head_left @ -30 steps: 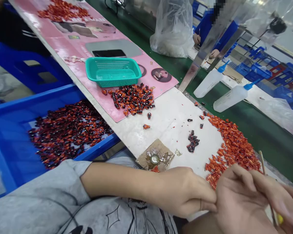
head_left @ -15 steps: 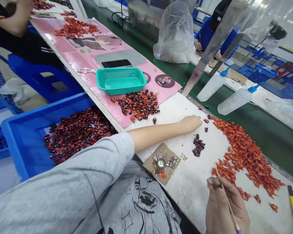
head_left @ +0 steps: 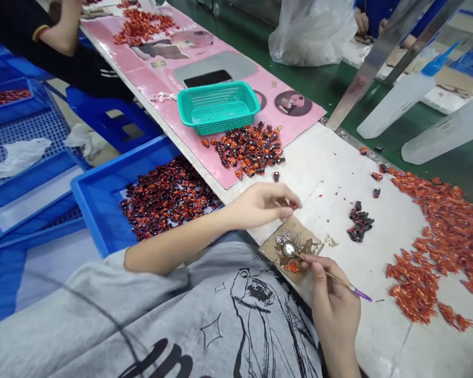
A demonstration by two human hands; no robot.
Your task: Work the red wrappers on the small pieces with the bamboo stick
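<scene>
My left hand is pinched on a small red-and-black plastic piece, mostly covered by the fingertips, just above the cardboard square. My right hand grips a thin stick with a purple end, pointing left. The stick's tip is at a bottle cap on the cardboard, which has wet, shiny smears around it. An orange piece lies beside the cap. Several black pieces lie in a small cluster on the white tabletop, right of the cardboard.
Orange pieces spread over the right side. Black-and-orange pieces are heaped by a green basket. A blue crate of pieces stands at left. White squeeze bottles and a metal post are behind. A co-worker's arm is at upper left.
My left hand has drawn back from the far side of the table to above the cardboard, now with a small piece. My right hand has brought the stick left to the bottle cap.
</scene>
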